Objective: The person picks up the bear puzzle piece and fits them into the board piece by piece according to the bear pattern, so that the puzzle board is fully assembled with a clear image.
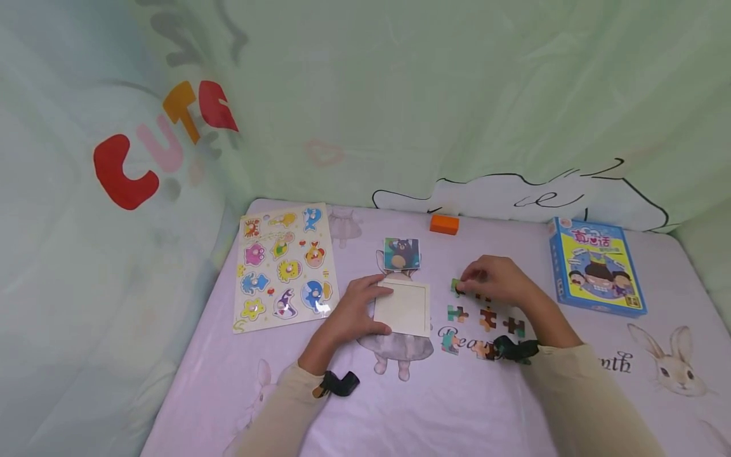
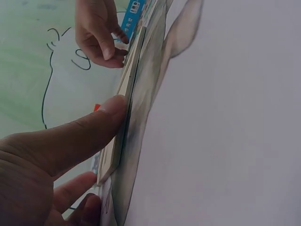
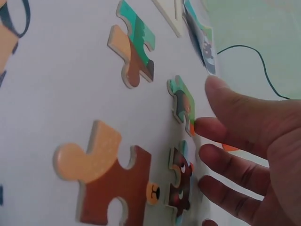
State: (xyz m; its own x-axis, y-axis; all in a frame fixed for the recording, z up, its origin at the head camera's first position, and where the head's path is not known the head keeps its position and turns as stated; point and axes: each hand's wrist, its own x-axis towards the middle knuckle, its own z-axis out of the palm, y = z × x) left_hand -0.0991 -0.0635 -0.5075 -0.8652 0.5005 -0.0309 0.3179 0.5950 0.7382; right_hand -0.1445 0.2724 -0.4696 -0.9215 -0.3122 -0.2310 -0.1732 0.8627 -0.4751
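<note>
My left hand point(image 1: 356, 311) holds the left side of a square, pale wooden puzzle tray point(image 1: 404, 311). Its thumb lies along the near edge in the left wrist view, with the fingers towards the far side. Over the loose jigsaw pieces point(image 1: 487, 318) hovers my right hand point(image 1: 499, 279). In the right wrist view its thumb is spread from the fingers, and the index fingertip is close beside a green puzzle piece point(image 3: 182, 103); contact is unclear. A brown bear-face piece point(image 3: 181, 176) lies nearby. Beyond the tray sits a bear picture card point(image 1: 401, 254).
To the left lies a sea-animal knob board point(image 1: 288, 270). An orange block point(image 1: 444, 224) sits at the back near the fabric wall point(image 1: 400, 114). A blue and yellow game box point(image 1: 598, 266) is at the right. Several pieces lie beneath my right forearm.
</note>
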